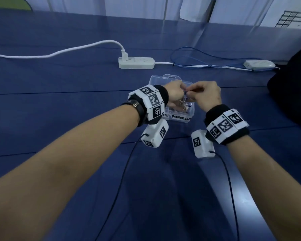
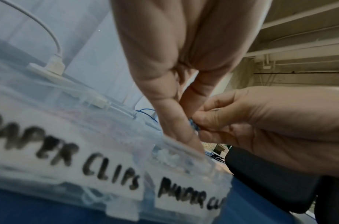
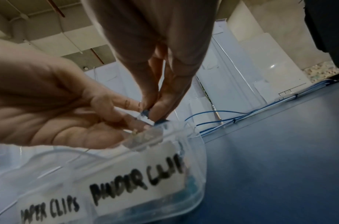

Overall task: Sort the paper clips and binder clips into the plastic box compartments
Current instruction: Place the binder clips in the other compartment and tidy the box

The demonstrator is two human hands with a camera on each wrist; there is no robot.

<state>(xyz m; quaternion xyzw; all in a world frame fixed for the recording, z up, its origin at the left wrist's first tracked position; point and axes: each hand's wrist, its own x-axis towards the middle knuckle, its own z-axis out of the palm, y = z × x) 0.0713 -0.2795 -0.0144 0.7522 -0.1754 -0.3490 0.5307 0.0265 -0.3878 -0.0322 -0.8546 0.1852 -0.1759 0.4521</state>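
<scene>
Both hands over clear plastic compartment box (image 1: 181, 117), meeting above its right side.

Left hand (image 1: 175, 92): fingers curled, tips pinching small blue clip (image 3: 145, 112). Type of clip not resolvable, mostly hidden by fingertips and blurred. A cluster of small clear/pale pieces hanging under the left fingers, just above box rim; cannot tell what they are.

Right hand (image 1: 207, 93): thumb and forefinger closed narrow on same small blue clip (image 2: 192, 124) from the opposite side. Fingertips of both hands touching or nearly so around it.

Clip held in air, above compartment tagged with white paper label reading roughly "BINDER CLIPS" (image 3: 138, 180) in black marker. Neighbouring label to the left reads "PAPER CLIPS" (image 2: 69, 163). Teal/blue items visible through box wall in the binder-clip compartment, blurred. Head view shows mixed small metallic bits inside box under the hands, detail too fine to sort.

Box sitting on blue cloth-covered table (image 1: 76, 162). Behind box: white power strip (image 1: 136, 62) with white cable plugged in, thin blue cable (image 1: 198, 56) looping to the right, small white adapter-like device (image 1: 259, 64) at far right. Black object at right edge of table, partly out of frame.
</scene>
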